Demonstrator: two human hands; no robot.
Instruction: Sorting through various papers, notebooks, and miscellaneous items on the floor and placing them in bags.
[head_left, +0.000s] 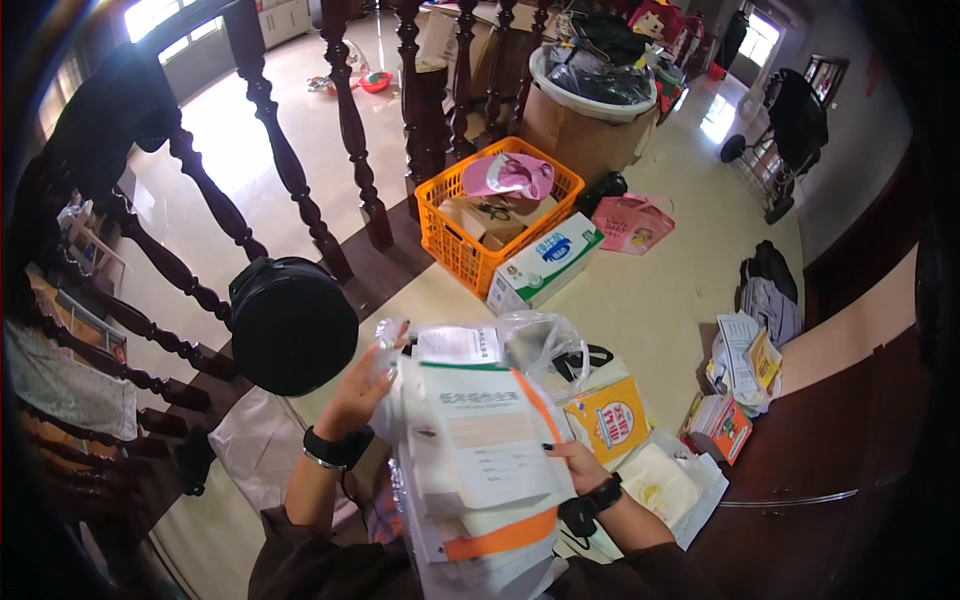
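Observation:
My right hand (581, 463) grips the right edge of a stack of printed papers and booklets (491, 442) with orange strips, held over my lap. Clear plastic wraps part of the stack's left side. At the upper left of the stack, my left hand (364, 390) pinches the crinkled clear plastic (388, 337) between thumb and fingers. Just beyond lies another printed sheet (457, 345), beside a transparent plastic bag (551, 345). A yellow printed packet (611, 421) rests to the right of the stack, above a white plastic packet (664, 484).
An orange plastic basket (469, 262) holds a pink cap (510, 176); a milk carton box (546, 262) leans beside it. Dark wooden balusters (292, 180) and a round black case (292, 326) stand left. Books (716, 427) and papers lie by the dark cabinet (810, 450) at right.

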